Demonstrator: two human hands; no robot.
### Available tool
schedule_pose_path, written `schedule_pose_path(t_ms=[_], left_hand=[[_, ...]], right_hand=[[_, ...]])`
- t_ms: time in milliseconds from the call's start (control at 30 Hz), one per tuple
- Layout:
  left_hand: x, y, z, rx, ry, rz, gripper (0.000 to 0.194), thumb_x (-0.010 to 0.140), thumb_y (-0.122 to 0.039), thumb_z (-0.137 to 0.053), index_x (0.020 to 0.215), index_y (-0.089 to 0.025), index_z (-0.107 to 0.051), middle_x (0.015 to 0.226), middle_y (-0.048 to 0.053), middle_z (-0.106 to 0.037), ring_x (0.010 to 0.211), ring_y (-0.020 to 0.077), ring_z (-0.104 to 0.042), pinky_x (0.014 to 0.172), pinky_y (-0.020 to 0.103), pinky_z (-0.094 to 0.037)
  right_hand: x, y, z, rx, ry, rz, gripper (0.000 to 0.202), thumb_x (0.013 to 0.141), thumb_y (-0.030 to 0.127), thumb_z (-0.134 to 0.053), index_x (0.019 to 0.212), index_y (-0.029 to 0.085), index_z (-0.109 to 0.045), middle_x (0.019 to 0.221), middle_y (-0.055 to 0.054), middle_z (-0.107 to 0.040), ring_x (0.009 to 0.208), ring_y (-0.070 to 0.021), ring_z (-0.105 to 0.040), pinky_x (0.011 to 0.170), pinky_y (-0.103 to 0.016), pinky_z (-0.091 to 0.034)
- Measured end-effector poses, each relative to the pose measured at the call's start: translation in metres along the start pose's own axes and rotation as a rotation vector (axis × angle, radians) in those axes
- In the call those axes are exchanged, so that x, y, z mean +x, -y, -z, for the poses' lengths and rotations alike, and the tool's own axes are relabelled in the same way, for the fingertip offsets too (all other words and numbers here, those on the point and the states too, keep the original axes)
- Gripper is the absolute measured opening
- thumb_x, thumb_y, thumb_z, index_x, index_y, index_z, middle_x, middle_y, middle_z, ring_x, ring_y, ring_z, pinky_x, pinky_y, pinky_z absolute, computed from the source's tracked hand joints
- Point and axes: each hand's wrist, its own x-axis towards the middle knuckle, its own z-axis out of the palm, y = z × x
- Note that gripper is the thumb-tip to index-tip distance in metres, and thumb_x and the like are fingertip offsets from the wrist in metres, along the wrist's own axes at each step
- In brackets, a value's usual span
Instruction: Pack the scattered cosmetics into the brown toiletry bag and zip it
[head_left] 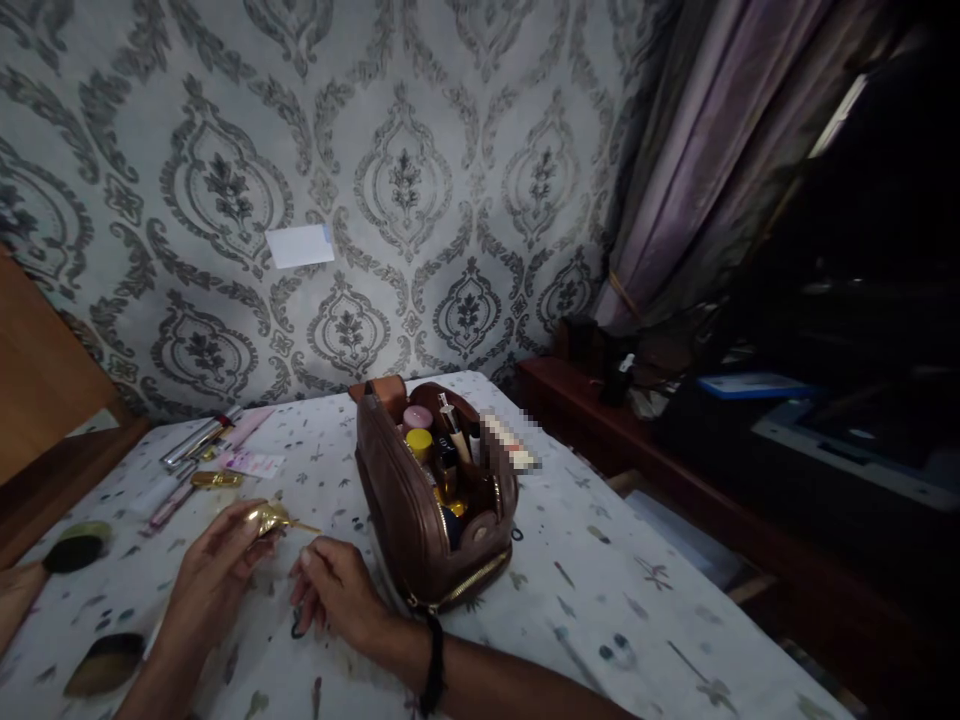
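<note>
My left hand (232, 535) is closed around a shiny gold rounded object (268, 515) with a thin gold stick pointing right. The object's exact kind does not show. Close to the stick's tip is my right hand (334, 585), its fingers curled downward; what they hold, if anything, is hidden. Under those fingers a small dark loop (298, 625) shows, and I cannot tell if it is printed on the cloth. Just beyond my right hand stands an open brown zipped cosmetic bag (397, 500), holding a pink-lidded jar (417, 419), a yellow-lidded jar (419, 442) and several small bottles.
Several slim cosmetic tubes (199, 440) and a gold tube (217, 480) lie at left on the patterned tablecloth (570, 610). Two dark oval things (77, 547) are nearer. Part of another hand or arm (19, 600) enters at the left edge. A patterned wall rises behind.
</note>
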Motion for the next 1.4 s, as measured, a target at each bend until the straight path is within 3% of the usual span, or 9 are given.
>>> schedule_pose_path(t_ms=[300, 600, 1000, 1100, 1233, 1400], left_hand=[[-0.010, -0.004, -0.016, 0.040, 0.044, -0.063, 0.047, 0.055, -0.044, -0.091, 0.090, -0.019, -0.072, 0.089, 0.002, -0.072, 0.077, 0.0183, -0.070, 0.064, 0.024, -0.061], [-0.019, -0.025, -0.045, 0.088, 0.113, -0.168, 0.042, 0.064, -0.043, -0.088, 0.093, -0.021, -0.067, 0.090, -0.001, -0.069, 0.075, 0.0151, -0.068, 0.064, 0.022, -0.058], [-0.024, -0.049, -0.086, 0.224, 0.104, -0.401, 0.037, 0.073, -0.047, -0.077, 0.095, -0.019, -0.065, 0.082, -0.001, -0.065, 0.061, 0.0124, -0.055, 0.056, 0.023, -0.046], [-0.024, -0.058, -0.103, 0.301, 0.146, -0.511, 0.032, 0.076, -0.044, -0.075, 0.093, -0.020, -0.066, 0.080, -0.001, -0.065, 0.066, 0.0136, -0.057, 0.062, 0.023, -0.047], [-0.027, -0.067, -0.137, 0.447, 0.310, -0.588, 0.025, 0.077, -0.040, -0.073, 0.091, -0.020, -0.067, 0.084, 0.002, -0.069, 0.078, 0.0175, -0.062, 0.073, 0.026, -0.049], [-0.033, -0.062, -0.177, 0.610, 0.455, -0.670, 0.016, 0.081, -0.036, -0.067, 0.087, -0.021, -0.067, 0.080, 0.001, -0.069, 0.077, 0.0178, -0.062, 0.071, 0.026, -0.044]], right_hand=[[-0.004, 0.007, 0.001, -0.025, 0.021, -0.035, 0.037, 0.095, 0.052, -0.051, 0.079, 0.018, -0.048, 0.064, 0.005, -0.056, 0.038, -0.0039, -0.050, 0.034, -0.014, -0.029], [-0.003, 0.006, 0.000, -0.026, 0.013, -0.026, 0.035, 0.095, 0.048, -0.052, 0.077, 0.019, -0.048, 0.063, 0.005, -0.056, 0.036, -0.0043, -0.048, 0.034, -0.016, -0.028], [-0.005, 0.010, 0.000, -0.050, 0.009, -0.022, 0.029, 0.096, 0.040, -0.051, 0.078, 0.017, -0.052, 0.061, 0.005, -0.054, 0.036, -0.0047, -0.047, 0.035, -0.017, -0.028], [-0.004, 0.011, -0.001, -0.056, 0.007, -0.005, 0.028, 0.094, 0.040, -0.052, 0.078, 0.017, -0.053, 0.062, 0.005, -0.055, 0.036, -0.0047, -0.048, 0.036, -0.017, -0.028], [-0.004, 0.011, -0.002, -0.056, -0.008, -0.042, 0.023, 0.093, 0.032, -0.050, 0.076, 0.017, -0.053, 0.060, 0.006, -0.053, 0.035, -0.0050, -0.047, 0.035, -0.016, -0.028], [-0.004, 0.006, -0.001, -0.087, -0.005, 0.030, 0.027, 0.094, 0.028, -0.049, 0.069, 0.018, -0.051, 0.054, 0.007, -0.050, 0.035, -0.0047, -0.043, 0.037, -0.017, -0.028]])
